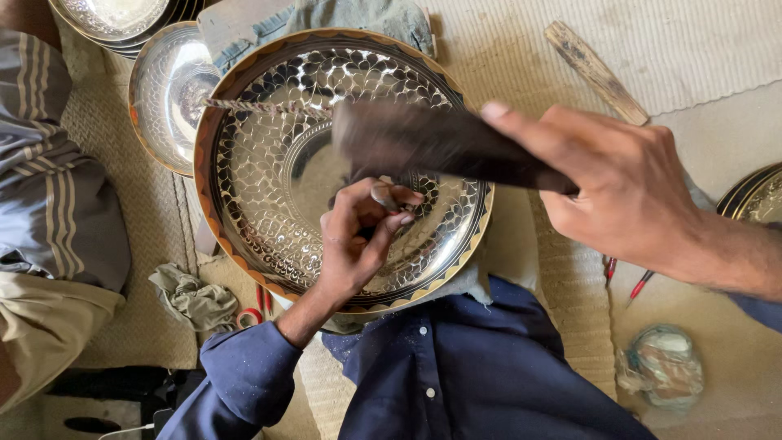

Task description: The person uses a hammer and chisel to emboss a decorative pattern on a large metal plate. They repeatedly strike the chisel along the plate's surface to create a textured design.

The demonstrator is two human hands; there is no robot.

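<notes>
Two hands work over a large engraved brass tray (269, 163) propped against the person's lap, and everything else sits around that tray. The left hand (358, 236) rests on the tray's lower right part, fingers pinched tight around a small punch or chisel (384, 195) whose tip meets the metal; the tool is mostly hidden, so its exact kind is unclear. Above the tray's centre, the right hand (627, 195) is wrapped closed on the handle of a dark hammer (440, 147), blurred in mid-swing. A twisted cord (261, 106) crosses the tray's upper left. The step looks like chasing the scale pattern, and the blow calls for landing square on the punch head, clear of the pinching fingertips. Left of the tray lies a smaller silvery plate (167, 98); below it, a crumpled rag (195, 297); to its upper right, a wooden stick (595, 72).
</notes>
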